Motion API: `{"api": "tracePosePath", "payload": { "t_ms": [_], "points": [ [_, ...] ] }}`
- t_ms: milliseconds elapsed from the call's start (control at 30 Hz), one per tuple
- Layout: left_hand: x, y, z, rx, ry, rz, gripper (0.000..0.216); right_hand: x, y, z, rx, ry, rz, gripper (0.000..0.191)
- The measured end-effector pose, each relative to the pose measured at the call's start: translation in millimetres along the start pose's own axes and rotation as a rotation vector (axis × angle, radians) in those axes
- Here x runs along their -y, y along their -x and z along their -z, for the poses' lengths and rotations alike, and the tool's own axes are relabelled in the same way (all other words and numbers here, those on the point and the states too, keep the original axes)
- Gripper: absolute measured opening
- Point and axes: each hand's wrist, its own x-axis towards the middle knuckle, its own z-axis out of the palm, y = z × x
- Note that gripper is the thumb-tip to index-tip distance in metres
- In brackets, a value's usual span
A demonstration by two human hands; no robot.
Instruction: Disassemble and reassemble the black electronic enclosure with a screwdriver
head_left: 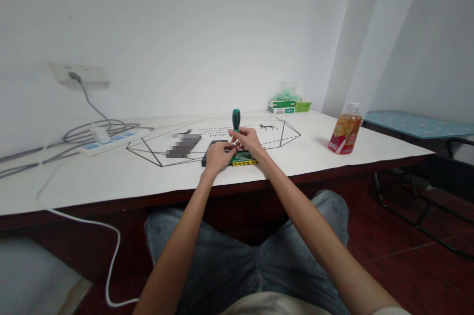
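A screwdriver with a green and black handle (pixel 236 118) stands upright, tip down, in the fingers of my right hand (pixel 251 141). Under both hands lies a small device with a black casing (pixel 205 159) and a green circuit board that has a yellow strip (pixel 245 162) along its near edge. My left hand (pixel 219 155) rests on the device, its fingers bent and closed close to the screwdriver's lower end. What those fingertips pinch, if anything, is too small to make out. The screwdriver's tip is hidden among the fingers.
A dark, partly blurred phone-like object (pixel 185 145) lies left of the device. A power strip (pixel 111 142) and tangled cables (pixel 99 125) are at far left. A bottle with red liquid (pixel 345 130) stands right. Green and white boxes (pixel 282 106) sit at the back.
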Motion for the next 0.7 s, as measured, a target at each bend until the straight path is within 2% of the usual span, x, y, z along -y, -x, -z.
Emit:
{"api": "tracePosePath", "payload": {
  "t_ms": [233, 400, 700],
  "points": [
    [1.1, -0.2, -0.9, -0.016, 0.025, -0.001, 0.025, -7.3, -6.5, 1.3, -0.049, -0.064, -0.012, 0.046],
    [3.7, -1.8, -0.6, -0.032, 0.131, 0.01, 0.028, -6.0, -8.3, 3.3, -0.128, -0.128, -0.008, 0.047],
    [9.6, -3.2, 0.1, 0.004, 0.216, 0.004, 0.026, -4.6, -8.4, 5.0, -0.204, -0.2, 0.016, 0.049]
  ]
}}
